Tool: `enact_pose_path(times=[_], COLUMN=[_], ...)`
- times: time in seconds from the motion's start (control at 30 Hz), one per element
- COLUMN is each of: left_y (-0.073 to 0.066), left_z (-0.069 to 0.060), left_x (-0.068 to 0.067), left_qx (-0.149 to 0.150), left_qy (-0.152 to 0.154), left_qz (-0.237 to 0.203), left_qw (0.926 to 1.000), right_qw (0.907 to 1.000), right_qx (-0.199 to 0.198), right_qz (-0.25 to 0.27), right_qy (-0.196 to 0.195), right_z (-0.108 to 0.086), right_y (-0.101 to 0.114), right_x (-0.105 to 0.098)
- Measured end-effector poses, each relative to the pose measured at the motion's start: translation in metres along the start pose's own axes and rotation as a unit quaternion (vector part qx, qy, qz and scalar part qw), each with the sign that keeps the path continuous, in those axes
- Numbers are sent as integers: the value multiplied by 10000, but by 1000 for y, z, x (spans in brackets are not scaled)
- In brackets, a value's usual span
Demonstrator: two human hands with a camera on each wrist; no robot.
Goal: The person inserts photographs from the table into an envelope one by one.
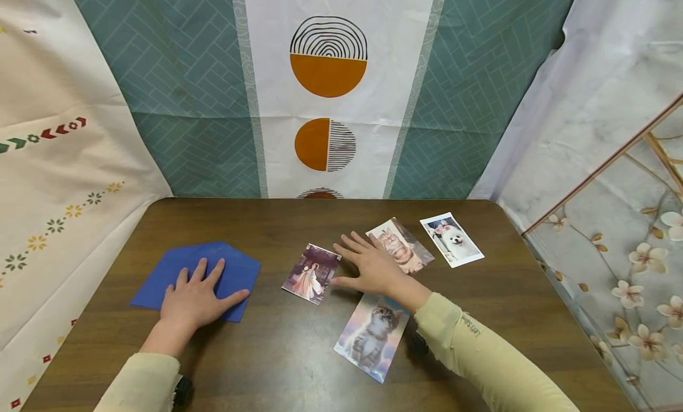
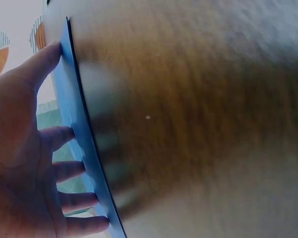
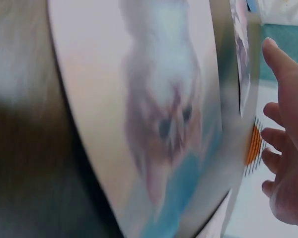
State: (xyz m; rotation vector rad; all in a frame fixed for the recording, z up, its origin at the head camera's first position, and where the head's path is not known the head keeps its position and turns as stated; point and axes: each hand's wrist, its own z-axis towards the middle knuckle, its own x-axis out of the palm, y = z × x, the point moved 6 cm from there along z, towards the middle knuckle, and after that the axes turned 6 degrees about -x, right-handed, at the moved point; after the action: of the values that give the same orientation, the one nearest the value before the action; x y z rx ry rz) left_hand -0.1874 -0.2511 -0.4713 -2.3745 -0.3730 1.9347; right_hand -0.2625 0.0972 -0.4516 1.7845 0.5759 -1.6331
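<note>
My left hand (image 1: 193, 299) rests spread on a blue envelope-shaped sheet (image 1: 229, 264) at the table's left; in the left wrist view its fingertips touch the blue sheet (image 2: 79, 119). Over the middle right, my right hand (image 1: 373, 265) hovers with fingers extended, holding nothing. It partly covers an orange-cat picture card (image 1: 408, 252). Below its wrist lies a grey kitten card (image 1: 370, 341), which fills much of the right wrist view. Left of its thumb is a card with a robed figure (image 1: 311, 274). A white-dog card (image 1: 452, 240) lies farther right.
The brown wooden table (image 1: 288, 353) has its far edge against a green and white patterned cloth (image 1: 187, 92). Cream cloth (image 1: 64, 163) hangs on the left and a floral marbled cloth (image 1: 613, 234) on the right.
</note>
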Motion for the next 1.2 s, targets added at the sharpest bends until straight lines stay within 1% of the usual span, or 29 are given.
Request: enact_pose_path(times=[0.13, 0.33, 0.47, 0.7, 0.83, 1.0, 1.1, 1.2], left_y=[-2, -2, -2, -2, -4, -7, -7, -7], left_z=[2, 6, 10, 17, 20, 22, 24, 27], left_x=[1, 0, -1, -5, -10, -17, -19, -20], left_qx=[175, 393, 575, 1026, 1290, 1582, 1686, 1745], left_qy=[-92, -118, -60, 88, 164, 284, 353, 409], left_qz=[21, 69, 100, 199, 342, 509, 586, 627], left_qw=[9998, 9991, 9983, 9945, 9909, 9857, 9833, 9818], right_qw=[9996, 9986, 9982, 9984, 9979, 9957, 9942, 9930], right_qx=[-175, -386, -429, -405, -474, -741, -885, -1008], right_qz=[-233, -354, -417, -397, -442, -466, -361, -243], right_qy=[-19, -102, -69, -44, 48, 302, 484, 558], right_z=[8, 15, 15, 13, 15, 17, 17, 16], right_y=[10, 18, 22, 21, 18, 14, 11, 7], right_x=[9, 18, 20, 21, 22, 20, 18, 16])
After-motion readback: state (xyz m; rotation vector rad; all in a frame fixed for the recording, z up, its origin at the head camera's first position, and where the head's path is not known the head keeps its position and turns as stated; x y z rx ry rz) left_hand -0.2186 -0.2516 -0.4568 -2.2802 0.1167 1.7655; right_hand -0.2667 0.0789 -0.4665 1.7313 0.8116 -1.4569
